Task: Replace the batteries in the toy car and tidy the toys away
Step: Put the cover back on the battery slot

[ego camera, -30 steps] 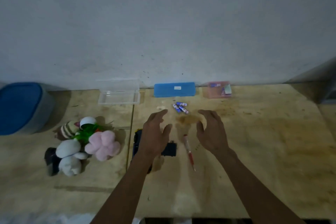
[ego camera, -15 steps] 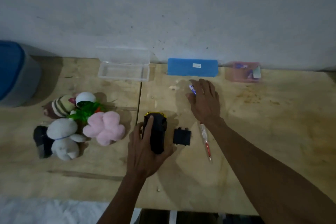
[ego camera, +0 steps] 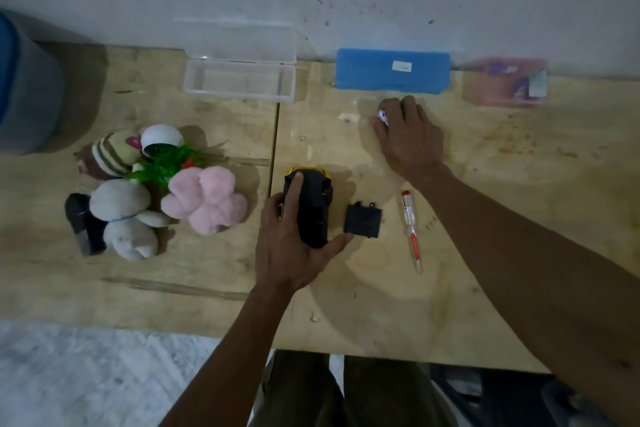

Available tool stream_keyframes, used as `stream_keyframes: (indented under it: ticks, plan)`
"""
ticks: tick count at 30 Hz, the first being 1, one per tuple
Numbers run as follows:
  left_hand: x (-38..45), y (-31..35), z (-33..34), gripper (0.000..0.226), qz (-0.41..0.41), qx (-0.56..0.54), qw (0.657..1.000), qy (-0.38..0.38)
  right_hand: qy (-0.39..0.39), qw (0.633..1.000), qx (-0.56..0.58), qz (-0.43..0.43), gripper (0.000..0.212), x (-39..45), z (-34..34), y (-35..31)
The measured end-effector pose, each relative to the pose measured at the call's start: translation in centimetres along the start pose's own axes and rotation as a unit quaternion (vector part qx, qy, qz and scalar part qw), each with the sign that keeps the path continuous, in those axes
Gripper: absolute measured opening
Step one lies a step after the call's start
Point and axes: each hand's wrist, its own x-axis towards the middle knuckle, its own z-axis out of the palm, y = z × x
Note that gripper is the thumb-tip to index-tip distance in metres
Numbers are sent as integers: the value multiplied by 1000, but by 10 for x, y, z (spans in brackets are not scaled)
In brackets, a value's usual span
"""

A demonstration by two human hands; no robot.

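The toy car (ego camera: 313, 208) lies upside down on the wooden table, black underside up with a yellow edge at its far end. My left hand (ego camera: 292, 243) grips it from the near side, index finger along its top. Its black battery cover (ego camera: 363, 224) lies loose just right of the car. My right hand (ego camera: 408, 137) rests palm down farther back, fingers closed over the blue-white batteries (ego camera: 382, 116), of which only one end shows. A red and clear screwdriver (ego camera: 411, 230) lies right of the cover.
Soft toys (ego camera: 145, 191) are piled at the left, with a pink plush flower (ego camera: 204, 199). An open clear plastic box (ego camera: 240, 78), a blue case (ego camera: 393, 71) and a pink box (ego camera: 505, 83) stand along the wall. A blue-lidded bin (ego camera: 24, 94) sits far left.
My left hand came down and took hold of the toy car. My right hand reached back and closed over the batteries. The view tilted downward.
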Motion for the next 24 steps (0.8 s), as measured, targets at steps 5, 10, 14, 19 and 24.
stream_keyframes:
  ticks: [5,10,14,19,24]
  plan:
    - [-1,0,-2,129,-2,-24,999,-26,82,994,-69,-18,24,-1,13,1]
    - [-6,-4,-15,146,9,-48,994,-96,32,999,-17,-1,28,4,5,3]
    - [-2,-3,-15,144,16,-55,994,-95,-60,835,429,340,27,8,-45,-13]
    - [-3,-1,-12,137,8,-95,993,-76,-128,369,772,501,24,-25,-108,-35]
    - [-2,9,-27,131,69,-115,987,-91,-131,290,837,446,20,-51,-161,-67]
